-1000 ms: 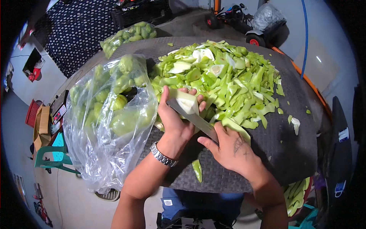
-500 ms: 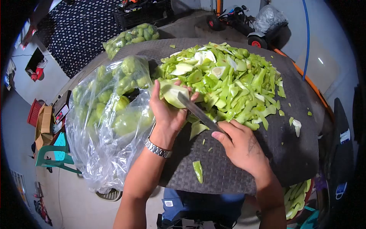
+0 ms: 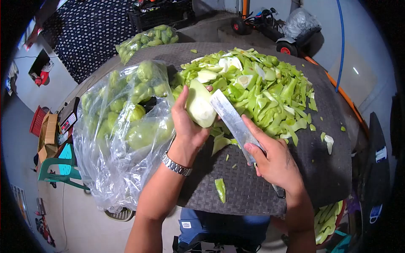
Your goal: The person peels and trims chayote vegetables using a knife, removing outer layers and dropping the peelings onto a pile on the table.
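A pale, peeled chayote rests in my left hand, its fingers curled around it from below and behind. My right hand grips a knife with a broad, wet blade turned flat toward me. The blade's tip is close beside the chayote's right side; whether they touch I cannot tell. Behind both hands spreads a large heap of green peels and pale trimmings. Left of my left hand stands a clear plastic bag with several whole green chayotes inside.
The dark woven-textured table carries a loose peel strip near its front edge. Another bag of green chayotes lies at the far left. Below the right edge is a container of pale green pieces. A green plastic chair stands left.
The chayote has turned more upright in my left hand. My right hand has drawn the knife away from its face and rolled the blade flat, moving slightly right and down.
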Tool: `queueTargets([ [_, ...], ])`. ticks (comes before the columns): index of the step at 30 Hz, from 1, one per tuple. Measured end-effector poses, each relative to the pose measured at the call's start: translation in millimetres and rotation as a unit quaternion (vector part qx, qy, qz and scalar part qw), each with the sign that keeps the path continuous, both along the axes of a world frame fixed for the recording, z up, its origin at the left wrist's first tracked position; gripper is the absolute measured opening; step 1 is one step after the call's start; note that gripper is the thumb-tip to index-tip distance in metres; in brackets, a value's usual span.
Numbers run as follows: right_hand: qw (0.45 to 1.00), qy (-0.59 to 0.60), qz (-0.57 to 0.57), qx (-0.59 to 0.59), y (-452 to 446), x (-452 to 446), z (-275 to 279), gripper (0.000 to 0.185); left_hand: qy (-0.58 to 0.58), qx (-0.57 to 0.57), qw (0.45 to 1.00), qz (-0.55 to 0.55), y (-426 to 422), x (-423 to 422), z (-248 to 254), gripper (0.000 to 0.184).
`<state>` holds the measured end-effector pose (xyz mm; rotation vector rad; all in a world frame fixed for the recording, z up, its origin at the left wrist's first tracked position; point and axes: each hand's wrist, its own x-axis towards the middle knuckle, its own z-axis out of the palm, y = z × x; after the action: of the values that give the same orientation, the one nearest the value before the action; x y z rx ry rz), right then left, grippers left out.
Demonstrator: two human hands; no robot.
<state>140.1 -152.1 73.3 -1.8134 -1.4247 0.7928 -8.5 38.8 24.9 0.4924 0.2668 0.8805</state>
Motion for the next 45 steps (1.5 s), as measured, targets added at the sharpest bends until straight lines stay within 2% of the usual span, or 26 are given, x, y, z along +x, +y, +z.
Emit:
queueTargets([
  [7,0.995,-0.055,-0.006,0.084,0,-2,-19,0.059,0.028,-0.010,0.998,0.059,-5,7,2,0.046],
  [10,1.000,-0.003,-0.018,0.012,0,-8,-6,0.059,0.041,0.001,0.998,0.052,-7,9,3,0.049],
  [15,0.999,0.034,-0.011,-0.005,1,-12,-9,0.061,0.043,0.018,0.999,0.012,-15,9,5,0.060],
  [19,0.996,0.089,-0.013,-0.020,3,-17,-2,0.059,0.048,0.013,0.999,-0.002,-20,12,5,0.063],
  [22,0.996,0.082,-0.024,-0.005,5,-21,-6,0.057,0.046,0.022,0.998,-0.041,-27,17,0,0.063],
  [25,0.996,0.089,-0.027,0.000,6,-20,-10,0.058,0.030,-0.021,0.999,-0.039,-35,21,1,0.061],
  [29,0.989,0.135,-0.028,-0.050,6,-24,-8,0.060,0.045,-0.032,0.998,-0.014,-31,20,-5,0.059],
  [32,0.987,0.154,-0.022,-0.038,6,-31,-11,0.060,0.020,-0.021,0.999,0.031,-16,16,-14,0.060],
  [35,0.985,0.164,-0.019,-0.047,6,-33,-13,0.060,0.007,-0.050,0.994,0.096,-12,12,-2,0.062],
  [39,0.986,0.160,-0.013,-0.036,9,-27,-21,0.061,-0.008,-0.030,0.999,0.035,-16,19,-9,0.062],
  [40,0.986,0.162,-0.018,-0.033,10,-24,-24,0.061,0.039,-0.050,0.998,0.027,-27,21,0,0.063],
  [41,0.986,0.164,-0.024,-0.032,10,-23,-26,0.062,0.023,-0.032,0.999,0.009,-28,24,-8,0.066],
  [45,0.978,0.206,-0.027,-0.025,9,-26,-21,0.060,0.058,-0.030,0.997,0.036,-30,23,-9,0.066],
])
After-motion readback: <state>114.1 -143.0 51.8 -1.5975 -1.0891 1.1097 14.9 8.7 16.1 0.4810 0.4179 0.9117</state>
